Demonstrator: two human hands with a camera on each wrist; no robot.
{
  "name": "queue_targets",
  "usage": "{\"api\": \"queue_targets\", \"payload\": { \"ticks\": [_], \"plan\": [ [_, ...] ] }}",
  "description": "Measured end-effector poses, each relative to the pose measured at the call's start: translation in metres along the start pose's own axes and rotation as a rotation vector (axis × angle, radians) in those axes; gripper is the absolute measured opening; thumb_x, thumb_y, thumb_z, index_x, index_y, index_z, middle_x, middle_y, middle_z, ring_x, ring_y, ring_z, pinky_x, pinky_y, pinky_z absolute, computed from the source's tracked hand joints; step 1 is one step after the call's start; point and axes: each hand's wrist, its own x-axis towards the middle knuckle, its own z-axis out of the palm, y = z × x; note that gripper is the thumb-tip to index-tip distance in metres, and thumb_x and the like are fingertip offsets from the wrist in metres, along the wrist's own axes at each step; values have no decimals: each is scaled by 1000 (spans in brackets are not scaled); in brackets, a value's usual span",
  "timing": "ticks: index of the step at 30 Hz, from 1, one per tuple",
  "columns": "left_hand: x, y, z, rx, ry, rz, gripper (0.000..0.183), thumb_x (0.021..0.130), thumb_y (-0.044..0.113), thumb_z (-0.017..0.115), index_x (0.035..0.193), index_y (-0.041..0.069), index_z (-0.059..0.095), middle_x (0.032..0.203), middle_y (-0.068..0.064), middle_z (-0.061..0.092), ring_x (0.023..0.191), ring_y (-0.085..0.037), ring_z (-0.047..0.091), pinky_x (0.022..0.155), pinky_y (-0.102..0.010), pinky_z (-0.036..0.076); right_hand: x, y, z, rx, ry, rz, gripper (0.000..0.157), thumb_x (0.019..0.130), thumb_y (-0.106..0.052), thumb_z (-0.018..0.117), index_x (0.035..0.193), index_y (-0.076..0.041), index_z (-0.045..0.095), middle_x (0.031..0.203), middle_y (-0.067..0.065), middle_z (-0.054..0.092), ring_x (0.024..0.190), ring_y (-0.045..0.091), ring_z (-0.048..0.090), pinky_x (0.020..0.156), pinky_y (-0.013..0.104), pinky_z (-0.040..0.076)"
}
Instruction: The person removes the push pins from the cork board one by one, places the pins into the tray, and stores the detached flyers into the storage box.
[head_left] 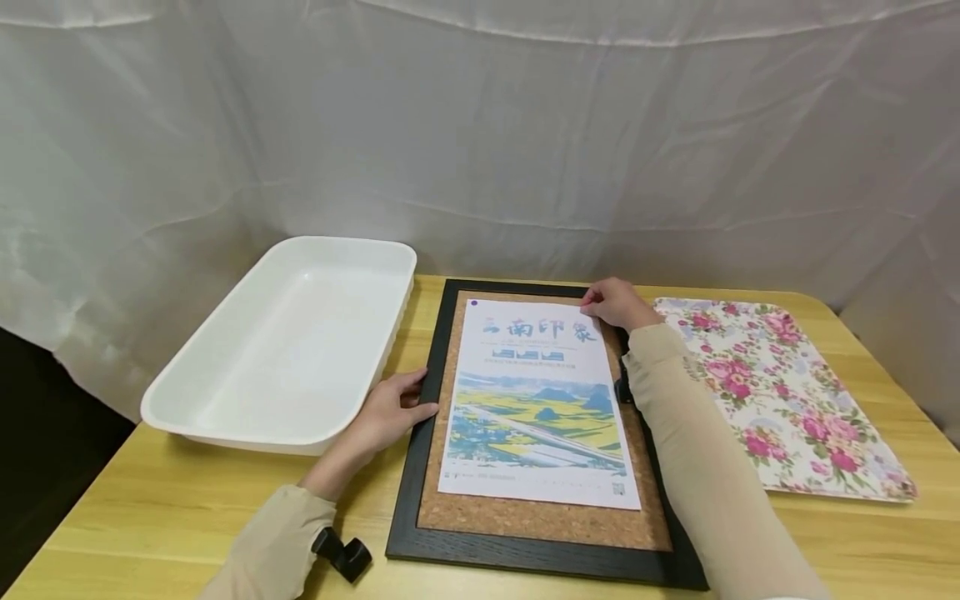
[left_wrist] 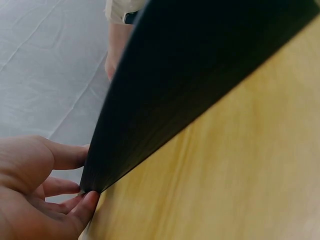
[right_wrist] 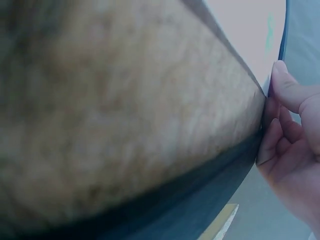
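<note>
Tabletop [head_left: 150, 521]: wood-toned, under the black-framed corkboard [head_left: 547, 527].
Poster [head_left: 540, 408]: on the corkboard, long axis running near to far, title end pointing away.
Left hand [head_left: 386, 412]: thumb and fingers spread at the corkboard's left edge; poster to its right.
Floral tray [head_left: 787, 400]: right of the corkboard.
White tray [head_left: 285, 358]: left of the corkboard.
Right hand [head_left: 618, 302]: nearer the poster, pinching its corner at the corkboard's far right; any pin there is hidden.
Purple dot [head_left: 474, 302]: corkboard's far left, perhaps a pin.
Curtain [head_left: 525, 150]: behind the corkboard.

The right sleeve [head_left: 705, 433] hid part of the black frame [head_left: 525, 556]; small print [head_left: 532, 366] on the poster [head_left: 540, 417] was illegible; the cork [right_wrist: 140, 100] blurred in the right wrist view.
</note>
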Motion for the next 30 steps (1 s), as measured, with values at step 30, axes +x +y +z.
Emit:
{"api": "queue_targets", "payload": {
  "ticks": [30],
  "plan": [
    [0,-2,0,13,-1,-7,63,92,6,66,146,-4,36,130,-23,53,114,-34,55,87,-40,50,-4,7,-9,139,-78,-40,20,91,-1,64,110,3,71,118,23,61,104,34,49,97,49,39]
  ]
}}
